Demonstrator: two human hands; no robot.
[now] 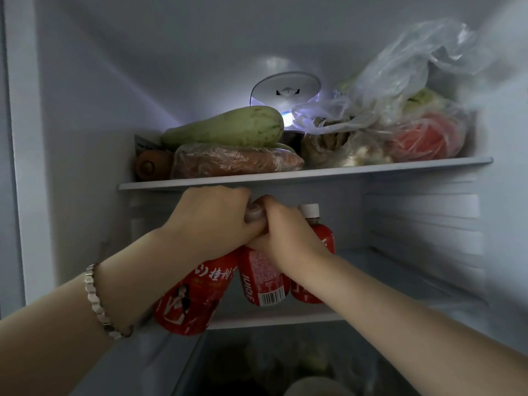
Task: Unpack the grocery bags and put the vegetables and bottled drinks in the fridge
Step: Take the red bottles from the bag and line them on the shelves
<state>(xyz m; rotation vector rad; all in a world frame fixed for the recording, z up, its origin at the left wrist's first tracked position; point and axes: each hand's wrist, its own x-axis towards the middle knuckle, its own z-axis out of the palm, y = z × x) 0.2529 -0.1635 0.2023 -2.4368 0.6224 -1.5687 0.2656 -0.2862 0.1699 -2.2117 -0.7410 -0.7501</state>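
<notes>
Head view: both hands, left hand (211,215) and right hand (281,232), close around the necks of two red juice bottles (264,277), probably steadying them upright beside a third on the lower shelf (274,317), below the vegetables' upper shelf (314,171).

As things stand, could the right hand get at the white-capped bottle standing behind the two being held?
Probably yes. The white-capped bottle stands just beyond the right hand, its cap clear below the upper shelf. But that hand is gripping a red bottle and must let go first.
</notes>
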